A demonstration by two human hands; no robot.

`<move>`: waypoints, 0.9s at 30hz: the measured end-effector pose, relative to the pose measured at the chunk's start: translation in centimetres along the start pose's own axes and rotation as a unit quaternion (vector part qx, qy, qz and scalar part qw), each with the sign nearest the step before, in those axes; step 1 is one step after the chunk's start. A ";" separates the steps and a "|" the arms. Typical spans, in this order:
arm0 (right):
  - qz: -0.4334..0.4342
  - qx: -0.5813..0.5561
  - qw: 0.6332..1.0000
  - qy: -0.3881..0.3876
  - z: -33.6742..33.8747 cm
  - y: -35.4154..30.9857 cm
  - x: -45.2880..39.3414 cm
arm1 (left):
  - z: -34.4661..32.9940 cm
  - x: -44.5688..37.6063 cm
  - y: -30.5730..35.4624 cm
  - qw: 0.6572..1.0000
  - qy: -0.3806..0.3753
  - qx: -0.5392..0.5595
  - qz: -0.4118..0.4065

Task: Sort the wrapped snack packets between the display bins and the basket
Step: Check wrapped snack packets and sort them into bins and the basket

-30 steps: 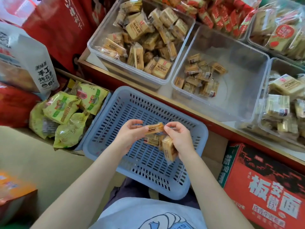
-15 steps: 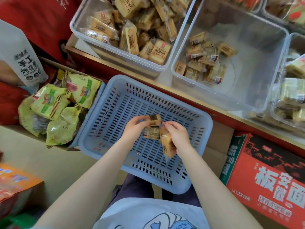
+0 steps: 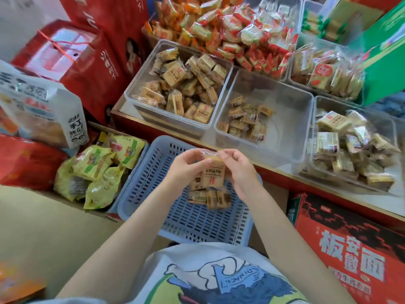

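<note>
Packets fill the clear bins on the red-edged shelf (image 3: 274, 172): the full bin (image 3: 140, 106) at left is heaped with tan packets, the middle bin (image 3: 285, 119) holds a small cluster at its left side, and the right bin (image 3: 315, 163) holds a loose pile. Behind them lie red-wrapped snacks (image 3: 236, 29) in further bins. A red carton (image 3: 350, 249) with large white characters stands under the shelf at right, and red gift boxes (image 3: 72, 58) stand at left behind a white bag (image 3: 39, 110). Below that bag lie green-yellow pouches (image 3: 96, 170), just beside the basket.

The blue slotted basket (image 3: 166, 220) sits below the shelf edge, in front of the person's printed shirt (image 3: 219, 279). A few tan packets (image 3: 208, 197) lie in it, toward its far side.

Both hands are raised over the basket. The left hand (image 3: 186, 170) and right hand (image 3: 241, 172) each pinch the top seal of one tan packet (image 3: 213, 174) between thumb and fingertips, fingers curled, so it hangs upright between them, above the packets in the basket.
</note>
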State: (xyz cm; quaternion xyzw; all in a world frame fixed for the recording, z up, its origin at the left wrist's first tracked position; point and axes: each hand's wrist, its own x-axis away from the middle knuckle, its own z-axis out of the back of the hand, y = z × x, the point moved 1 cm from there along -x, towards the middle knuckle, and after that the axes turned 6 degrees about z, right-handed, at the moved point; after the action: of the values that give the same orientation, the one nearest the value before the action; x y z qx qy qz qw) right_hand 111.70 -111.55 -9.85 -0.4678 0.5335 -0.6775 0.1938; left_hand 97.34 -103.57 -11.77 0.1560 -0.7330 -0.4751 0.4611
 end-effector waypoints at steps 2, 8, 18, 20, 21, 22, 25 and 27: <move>0.037 0.011 0.999 -0.006 0.4 -1.1 0.1 | 0.2 0.3 1.3 1.000 -0.005 0.002 -0.025; 0.085 0.055 0.995 0.012 0.5 -2.9 0.5 | 0.5 0.6 2.7 0.999 -0.017 0.003 -0.033; 0.103 0.095 0.989 0.049 0.4 -3.3 0.4 | 0.6 1.8 3.5 0.997 -0.068 0.005 -0.018; 0.096 0.078 0.990 0.070 0.7 -3.8 0.4 | 0.5 2.0 3.7 0.991 -0.126 -0.038 0.009; 0.094 0.065 0.991 0.069 0.9 -3.9 0.3 | 0.3 2.0 3.6 0.991 -0.129 -0.041 0.013; 0.093 0.044 0.993 0.059 0.9 -4.1 0.2 | 0.2 1.9 3.6 0.993 -0.111 -0.034 0.010; 0.090 0.062 0.994 -0.025 1.1 -4.0 0.1 | 0.2 1.3 3.3 0.998 -0.002 0.058 0.012; 0.089 0.133 0.984 -0.081 1.1 -3.9 0.6 | 0.5 0.8 3.3 0.992 0.027 0.121 0.020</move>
State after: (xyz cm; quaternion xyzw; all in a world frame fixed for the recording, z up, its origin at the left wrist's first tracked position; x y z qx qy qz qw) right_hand 113.30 -111.20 -6.07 -0.4418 0.4611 -0.6819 0.3566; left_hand 97.19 -102.15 -8.68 0.2087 -0.7754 -0.3692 0.4679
